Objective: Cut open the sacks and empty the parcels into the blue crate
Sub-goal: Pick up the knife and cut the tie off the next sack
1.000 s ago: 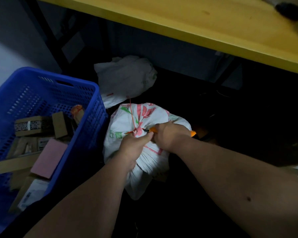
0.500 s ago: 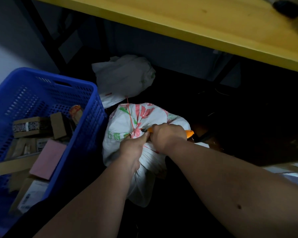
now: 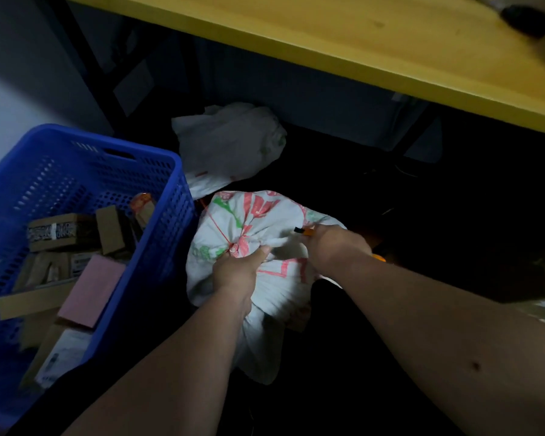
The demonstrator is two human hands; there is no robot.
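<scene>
Beside the blue crate (image 3: 170,171) — already holding parcels (image 3: 60,234) — left hand (image 3: 236,272) clenches the printed sack's (image 3: 258,221) tied neck, right hand (image 3: 334,247) fisted round an orange cutter (image 3: 306,231). Sack looks still tied — cutting and emptying remain; a limp white sack (image 3: 230,143) behind seems done.

One head-worn camera looks forward and steeply down from close above the floor under the yellow table (image 3: 390,42). Both forearms reach in from the bottom edge. The wide lens bends the table's edge.
</scene>
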